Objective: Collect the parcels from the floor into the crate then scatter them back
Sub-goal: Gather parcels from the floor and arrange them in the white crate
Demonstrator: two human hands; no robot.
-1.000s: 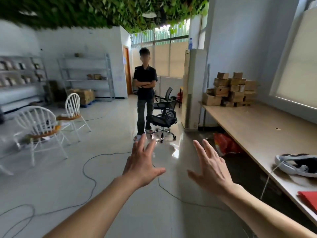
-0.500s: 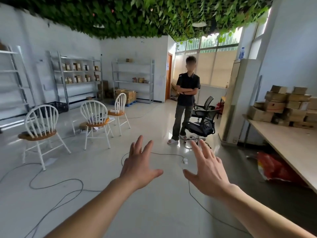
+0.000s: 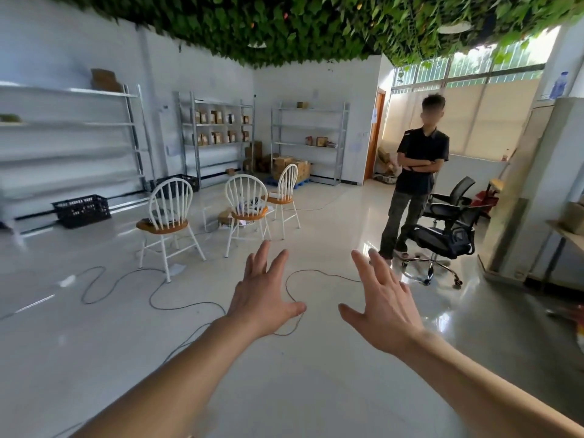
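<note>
Two empty grips spread wide, left hand [image 3: 262, 298], right hand [image 3: 384, 308], three white chairs [image 3: 162, 226], two black crates [image 3: 81, 210], one onlooker [image 3: 417, 162].

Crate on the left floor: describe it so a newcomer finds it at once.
Start at the long grey shelving along the left wall. On the floor at its foot sits a black slatted crate. Unlike the second black crate farther back, no white chair stands in front of it.

Left grip [image 3: 264, 300] and right grip [image 3: 384, 314] bare, long slim fingers [image 3: 255, 263], forearms [image 3: 177, 374] bare to the frame edge
</note>
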